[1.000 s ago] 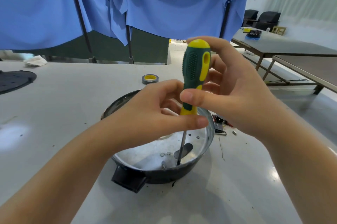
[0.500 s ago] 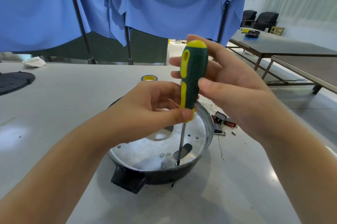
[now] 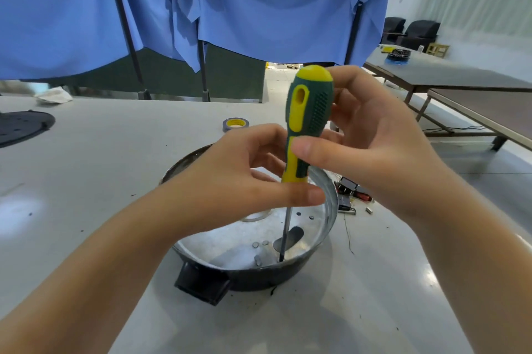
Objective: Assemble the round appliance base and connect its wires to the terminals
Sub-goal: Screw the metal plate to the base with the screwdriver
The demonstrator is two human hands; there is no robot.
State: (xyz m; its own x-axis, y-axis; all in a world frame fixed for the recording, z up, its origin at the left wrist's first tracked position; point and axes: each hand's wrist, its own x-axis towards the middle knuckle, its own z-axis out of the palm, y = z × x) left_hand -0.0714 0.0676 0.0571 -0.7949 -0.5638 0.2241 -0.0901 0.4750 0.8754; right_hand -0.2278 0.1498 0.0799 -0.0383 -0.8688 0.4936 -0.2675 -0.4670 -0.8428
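While the round appliance base (image 3: 325, 250) sits on the grey bench (image 3: 100, 169) with its black block toward the camera, a green and yellow screwdriver (image 3: 305, 126) stands nearly upright in it, tip down on the shiny inner floor near the front wall. The left hand (image 3: 239, 184) pinches the lower handle between thumb and curled fingers (image 3: 267, 140), and the right hand (image 3: 371, 149) grips the upper handle, thumb across its front. A tape roll (image 3: 235, 124) lies behind, small parts (image 3: 349, 199) just right.

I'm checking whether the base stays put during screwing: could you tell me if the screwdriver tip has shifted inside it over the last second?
No. The screwdriver tip stands beside the same dark oval hole in the round base.
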